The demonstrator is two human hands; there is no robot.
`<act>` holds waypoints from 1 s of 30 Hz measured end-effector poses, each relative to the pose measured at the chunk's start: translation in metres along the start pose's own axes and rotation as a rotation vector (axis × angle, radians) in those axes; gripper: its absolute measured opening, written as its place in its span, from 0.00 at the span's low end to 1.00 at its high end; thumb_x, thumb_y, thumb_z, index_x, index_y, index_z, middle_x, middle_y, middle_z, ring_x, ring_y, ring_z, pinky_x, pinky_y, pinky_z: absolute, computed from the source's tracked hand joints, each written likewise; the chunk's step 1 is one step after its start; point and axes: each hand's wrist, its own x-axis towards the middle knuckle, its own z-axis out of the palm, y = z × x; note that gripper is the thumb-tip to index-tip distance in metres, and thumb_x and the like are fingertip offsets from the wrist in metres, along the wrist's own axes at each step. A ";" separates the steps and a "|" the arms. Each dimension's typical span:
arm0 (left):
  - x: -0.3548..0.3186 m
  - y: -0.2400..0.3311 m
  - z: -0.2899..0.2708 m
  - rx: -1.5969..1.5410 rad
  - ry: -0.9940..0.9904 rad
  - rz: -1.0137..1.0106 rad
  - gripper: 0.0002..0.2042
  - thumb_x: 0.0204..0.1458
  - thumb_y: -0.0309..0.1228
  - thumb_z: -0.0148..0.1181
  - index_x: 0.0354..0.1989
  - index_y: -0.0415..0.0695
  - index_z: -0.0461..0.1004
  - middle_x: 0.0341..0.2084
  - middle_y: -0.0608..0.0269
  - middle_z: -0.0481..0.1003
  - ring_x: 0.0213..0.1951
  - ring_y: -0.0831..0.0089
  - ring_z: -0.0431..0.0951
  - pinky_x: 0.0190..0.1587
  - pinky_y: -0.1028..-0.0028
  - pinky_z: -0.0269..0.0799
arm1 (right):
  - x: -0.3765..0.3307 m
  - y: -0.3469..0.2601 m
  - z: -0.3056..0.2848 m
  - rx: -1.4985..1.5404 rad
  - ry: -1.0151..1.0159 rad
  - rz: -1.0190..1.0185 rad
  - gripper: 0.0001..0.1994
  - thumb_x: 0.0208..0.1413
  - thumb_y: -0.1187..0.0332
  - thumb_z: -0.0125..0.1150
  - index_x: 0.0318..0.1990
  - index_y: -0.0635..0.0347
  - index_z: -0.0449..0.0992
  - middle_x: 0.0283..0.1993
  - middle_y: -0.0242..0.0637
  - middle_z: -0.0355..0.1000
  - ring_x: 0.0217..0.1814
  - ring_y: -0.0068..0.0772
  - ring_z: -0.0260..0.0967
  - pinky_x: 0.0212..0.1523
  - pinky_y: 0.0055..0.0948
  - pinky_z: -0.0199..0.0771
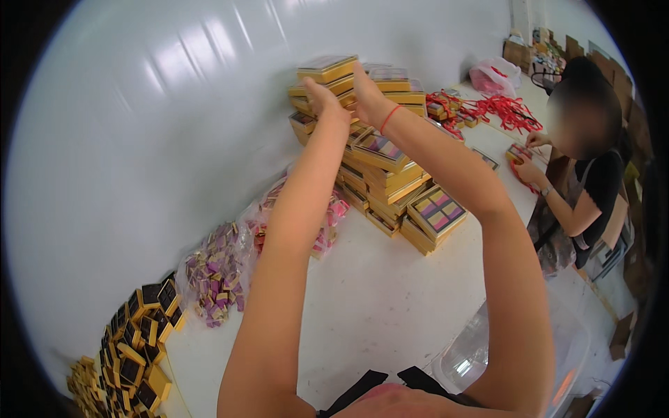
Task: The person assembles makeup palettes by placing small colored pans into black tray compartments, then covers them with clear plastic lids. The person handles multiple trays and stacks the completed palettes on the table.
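Both my arms stretch far forward to the top of a tall pile of gold boxes [390, 184] against the wall. My left hand [323, 99] presses on the left and near side of the top gold boxes [327, 68]. On their right side, my right hand [368, 96], with a thin red string on its wrist, closes on them. My fingertips are partly hidden behind the boxes. Several boxes in the pile have clear lids showing pink, purple and yellow squares, such as the box at the near corner [437, 210].
Clear bags of small purple pieces [216, 272] and pink pieces [327, 226] lie left. Dark-topped gold boxes [139, 341] are heaped beyond. Red ribbons [512, 111] lie back right. A co-worker [582, 160] handles a ribboned box. A clear plastic tub [463, 355] stands near me.
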 end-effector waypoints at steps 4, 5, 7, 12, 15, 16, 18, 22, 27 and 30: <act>0.001 -0.003 0.009 0.081 -0.193 -0.055 0.31 0.60 0.55 0.43 0.65 0.45 0.63 0.62 0.60 0.65 0.62 0.61 0.64 0.63 0.59 0.59 | 0.067 -0.008 -0.040 0.024 0.025 -0.096 0.36 0.65 0.37 0.37 0.72 0.52 0.52 0.74 0.44 0.52 0.75 0.48 0.49 0.72 0.56 0.44; 0.006 0.000 -0.012 0.159 -0.258 -0.043 0.30 0.60 0.54 0.45 0.64 0.45 0.63 0.62 0.60 0.65 0.63 0.61 0.63 0.65 0.60 0.57 | 0.066 -0.002 -0.039 -0.012 0.023 -0.127 0.35 0.66 0.38 0.38 0.70 0.52 0.55 0.71 0.43 0.57 0.72 0.45 0.53 0.71 0.52 0.48; -0.009 0.012 -0.093 0.554 -0.333 0.198 0.28 0.60 0.51 0.47 0.63 0.46 0.66 0.65 0.54 0.62 0.65 0.56 0.61 0.66 0.57 0.54 | 0.034 0.009 -0.021 -0.066 0.019 -0.168 0.34 0.67 0.42 0.38 0.71 0.56 0.52 0.73 0.43 0.53 0.74 0.44 0.49 0.72 0.49 0.48; -0.131 0.069 -0.361 1.261 0.025 0.872 0.25 0.59 0.47 0.54 0.60 0.45 0.70 0.63 0.43 0.63 0.66 0.46 0.58 0.67 0.54 0.51 | -0.161 0.013 -0.003 -0.487 -0.196 -0.436 0.33 0.69 0.46 0.38 0.72 0.60 0.50 0.76 0.43 0.47 0.78 0.41 0.42 0.74 0.43 0.46; -0.180 0.136 -0.572 1.528 0.433 0.975 0.24 0.56 0.41 0.61 0.58 0.42 0.70 0.60 0.42 0.66 0.64 0.47 0.61 0.67 0.53 0.52 | -0.274 0.047 -0.017 -0.809 -0.430 -0.344 0.35 0.65 0.38 0.36 0.73 0.49 0.54 0.76 0.42 0.47 0.77 0.43 0.46 0.70 0.46 0.53; -0.209 0.162 -0.633 1.556 0.610 0.979 0.23 0.54 0.39 0.64 0.56 0.41 0.71 0.57 0.42 0.68 0.62 0.46 0.64 0.66 0.53 0.54 | -0.306 0.055 -0.008 -0.827 -0.576 -0.224 0.34 0.65 0.41 0.41 0.72 0.50 0.54 0.76 0.42 0.47 0.76 0.43 0.48 0.69 0.45 0.55; -0.281 0.215 -0.745 1.848 1.043 0.997 0.31 0.52 0.44 0.66 0.61 0.40 0.67 0.61 0.40 0.64 0.65 0.40 0.58 0.67 0.51 0.50 | -0.323 0.074 0.018 -0.823 -0.816 -0.061 0.32 0.64 0.49 0.49 0.72 0.51 0.55 0.76 0.42 0.48 0.75 0.41 0.50 0.67 0.43 0.59; -0.361 0.257 -0.788 2.057 1.460 0.316 0.40 0.51 0.55 0.61 0.67 0.43 0.59 0.69 0.44 0.53 0.71 0.46 0.46 0.69 0.47 0.41 | -0.321 0.155 0.065 -0.810 -0.971 0.069 0.29 0.58 0.67 0.61 0.67 0.54 0.62 0.73 0.44 0.53 0.73 0.42 0.54 0.64 0.40 0.64; -0.419 0.236 -0.746 2.101 0.936 0.116 0.38 0.51 0.54 0.59 0.64 0.40 0.62 0.66 0.48 0.59 0.68 0.49 0.54 0.66 0.51 0.48 | -0.329 0.245 0.164 -0.686 -1.263 0.036 0.27 0.57 0.68 0.64 0.65 0.53 0.65 0.71 0.45 0.57 0.70 0.42 0.58 0.62 0.39 0.66; -0.456 0.219 -0.676 1.912 0.648 0.192 0.34 0.53 0.52 0.56 0.63 0.41 0.64 0.63 0.52 0.64 0.65 0.55 0.61 0.65 0.55 0.55 | -0.345 0.291 0.221 -0.580 -1.365 0.020 0.33 0.54 0.64 0.68 0.67 0.53 0.62 0.71 0.46 0.55 0.71 0.44 0.56 0.63 0.39 0.65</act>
